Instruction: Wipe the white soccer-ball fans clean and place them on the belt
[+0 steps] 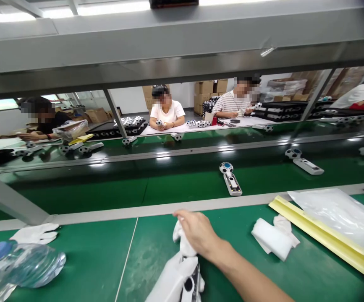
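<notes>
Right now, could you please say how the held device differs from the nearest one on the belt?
The held device is in the gloved left hand; the belt device lies untouched. The held device is partly hidden; the belt device shows whole. Both are white with a black spot.

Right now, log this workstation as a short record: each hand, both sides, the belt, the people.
Left hand: white-gloved, holding a white device with a black oval
Right hand: bare, gripping a white cloth at the device's far end
Left side: bottle lying down, blue cap; white glove behind it
Right side: white block, yellow strip, clear plastic sheet
Belt: football-patterned device nearest, others farther right
People: four seen across the belt
</notes>
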A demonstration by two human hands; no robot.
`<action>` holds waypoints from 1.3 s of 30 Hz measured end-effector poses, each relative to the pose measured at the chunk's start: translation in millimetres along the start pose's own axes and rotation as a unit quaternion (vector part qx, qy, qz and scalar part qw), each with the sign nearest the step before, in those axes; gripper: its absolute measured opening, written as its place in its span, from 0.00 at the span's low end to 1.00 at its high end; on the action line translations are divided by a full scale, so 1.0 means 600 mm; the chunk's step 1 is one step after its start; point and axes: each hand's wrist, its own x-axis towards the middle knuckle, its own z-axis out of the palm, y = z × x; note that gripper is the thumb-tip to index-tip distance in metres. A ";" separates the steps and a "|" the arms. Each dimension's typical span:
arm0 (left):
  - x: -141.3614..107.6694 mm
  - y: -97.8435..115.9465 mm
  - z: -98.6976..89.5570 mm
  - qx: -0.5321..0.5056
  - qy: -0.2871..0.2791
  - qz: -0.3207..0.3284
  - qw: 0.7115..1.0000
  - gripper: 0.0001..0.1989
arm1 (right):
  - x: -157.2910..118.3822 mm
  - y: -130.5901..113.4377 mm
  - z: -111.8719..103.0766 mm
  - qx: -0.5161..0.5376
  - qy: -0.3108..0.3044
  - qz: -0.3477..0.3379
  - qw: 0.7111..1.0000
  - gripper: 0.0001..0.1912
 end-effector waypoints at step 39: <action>-0.026 0.063 -0.024 -0.174 -0.052 -0.020 0.983 0.19 | -0.031 0.113 -0.011 0.238 0.212 0.106 0.942 0.18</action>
